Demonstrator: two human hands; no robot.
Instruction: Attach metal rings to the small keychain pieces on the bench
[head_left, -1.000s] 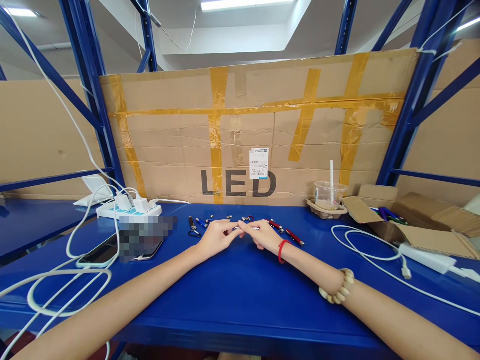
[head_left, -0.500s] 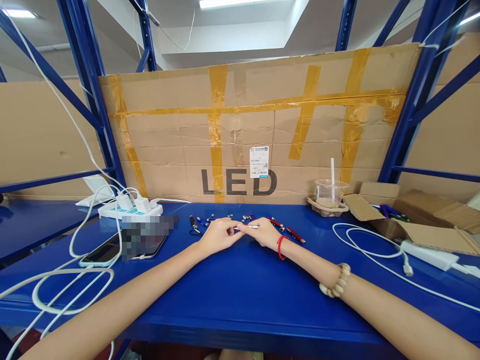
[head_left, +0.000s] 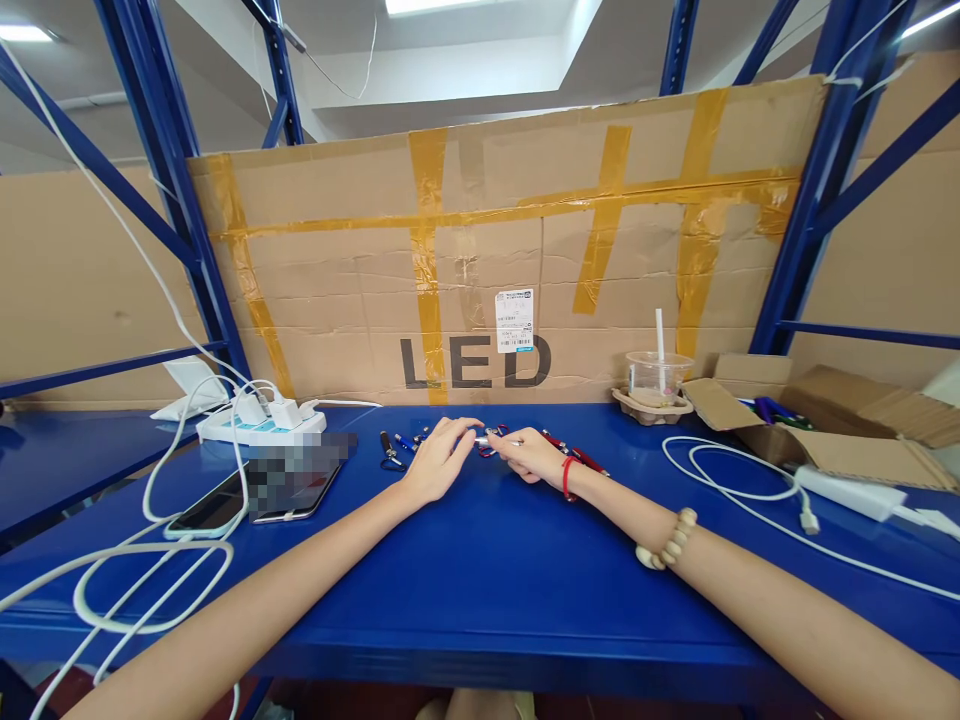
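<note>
My left hand (head_left: 439,465) is open over the blue table, its fingers stretched out toward the small parts. Between the thumb and fingers of my right hand (head_left: 534,455) is a slim silver pen-like piece (head_left: 484,440), its tip pointing left toward my left fingertips. Whether those fingertips touch it, I cannot tell. Just behind the hands lie small metal parts (head_left: 491,430). Left of my left hand are a black piece with a loop (head_left: 388,447) and a blue piece (head_left: 405,442). Red pen-like pieces (head_left: 589,460) lie behind my right wrist, partly hidden.
White cables and a power strip (head_left: 259,428) occupy the left, beside phones (head_left: 300,490). At the right are a plastic cup with a straw (head_left: 660,372), an open cardboard box (head_left: 862,455) and a white cable (head_left: 731,495). A taped cardboard sheet (head_left: 337,300) stands behind.
My hands have come apart. My left hand has opened and its fingers have straightened, while my right hand keeps the silver piece and has shifted slightly right. The view has shifted a little.
</note>
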